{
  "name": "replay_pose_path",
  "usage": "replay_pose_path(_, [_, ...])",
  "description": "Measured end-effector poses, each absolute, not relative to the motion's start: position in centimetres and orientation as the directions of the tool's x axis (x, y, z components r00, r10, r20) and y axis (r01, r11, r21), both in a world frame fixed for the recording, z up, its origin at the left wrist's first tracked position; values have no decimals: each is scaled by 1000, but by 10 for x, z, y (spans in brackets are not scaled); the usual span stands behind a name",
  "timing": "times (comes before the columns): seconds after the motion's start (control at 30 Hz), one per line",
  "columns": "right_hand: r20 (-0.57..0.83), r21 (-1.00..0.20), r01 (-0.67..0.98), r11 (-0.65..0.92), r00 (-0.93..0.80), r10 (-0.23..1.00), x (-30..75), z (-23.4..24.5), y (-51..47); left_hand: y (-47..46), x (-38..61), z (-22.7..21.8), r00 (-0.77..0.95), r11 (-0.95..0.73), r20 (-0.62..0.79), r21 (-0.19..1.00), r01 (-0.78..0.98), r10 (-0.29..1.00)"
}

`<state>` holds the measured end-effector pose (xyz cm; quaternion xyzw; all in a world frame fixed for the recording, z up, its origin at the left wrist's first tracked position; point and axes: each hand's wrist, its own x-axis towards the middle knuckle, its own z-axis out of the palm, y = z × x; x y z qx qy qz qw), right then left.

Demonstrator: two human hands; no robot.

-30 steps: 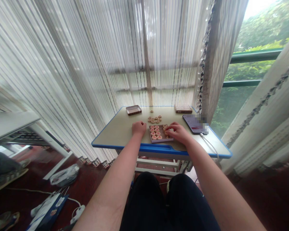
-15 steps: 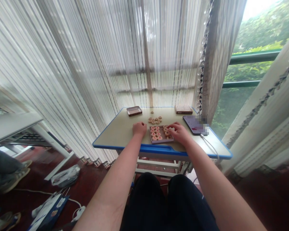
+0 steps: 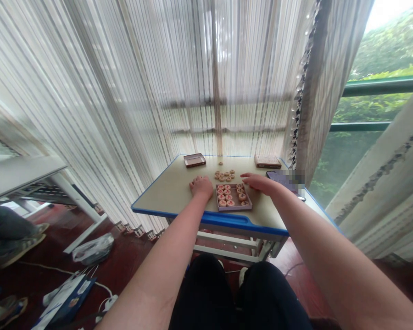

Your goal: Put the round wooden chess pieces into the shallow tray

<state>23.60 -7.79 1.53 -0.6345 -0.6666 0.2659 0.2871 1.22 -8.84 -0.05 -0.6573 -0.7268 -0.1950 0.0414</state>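
An open box (image 3: 234, 209) near the table's front edge holds round Chinese chess pieces (image 3: 227, 198), red-marked in columns on its left and dark-marked down its right side. Between those columns a strip of the box floor shows. My left hand (image 3: 202, 185) lies on the table just left of the box, fingers spread and holding nothing. Beyond the box's right rear corner is my right hand (image 3: 258, 181), fingers stretched out toward a loose group of pieces (image 3: 225, 176). One lone piece (image 3: 220, 163) lies farther back.
A shallow box lid (image 3: 194, 160) sits at the back left of the blue-edged table (image 3: 165, 188). At the back right is a closed box (image 3: 267, 161). A phone or tablet (image 3: 282, 178) lies partly behind my right arm. Curtains (image 3: 158, 68) hang behind.
My right hand has left the right column of pieces and moved back beyond the box's corner, fingers straightened. My left hand has uncurled. The view has shifted slightly.
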Motion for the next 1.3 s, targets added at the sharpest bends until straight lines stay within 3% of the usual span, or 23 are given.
replay_pose_path(0.23, [180,-680,711,179,-75,981,242,5,-36,-72,13,0,-108,77,319,108,991,941])
replay_pose_path(0.33, [348,-527,787,320,-143,926,246,-9,-28,-54,10,9,-3,-11,306,46,999,952])
replay_pose_path(0.43, [451,-377,844,381,-192,872,246,-18,-23,-28,14,17,4,-19,217,67,998,976])
replay_pose_path(0.6, [361,-283,900,330,-219,906,240,-18,-24,5,19,14,-142,114,200,145,983,969])
replay_pose_path(0.7, [349,-254,919,301,-203,915,238,-10,-31,7,13,12,-41,6,234,151,988,971])
replay_pose_path(0.87, [461,-262,903,340,-192,866,236,0,-35,-1,10,15,-49,-8,279,201,979,959])
replay_pose_path(1.07, [345,-259,865,430,-333,878,237,-6,-30,-5,17,11,67,-174,376,259,950,924])
replay_pose_path(1.3, [373,-220,911,348,-251,893,242,6,-35,-4,16,10,191,-333,431,284,899,882])
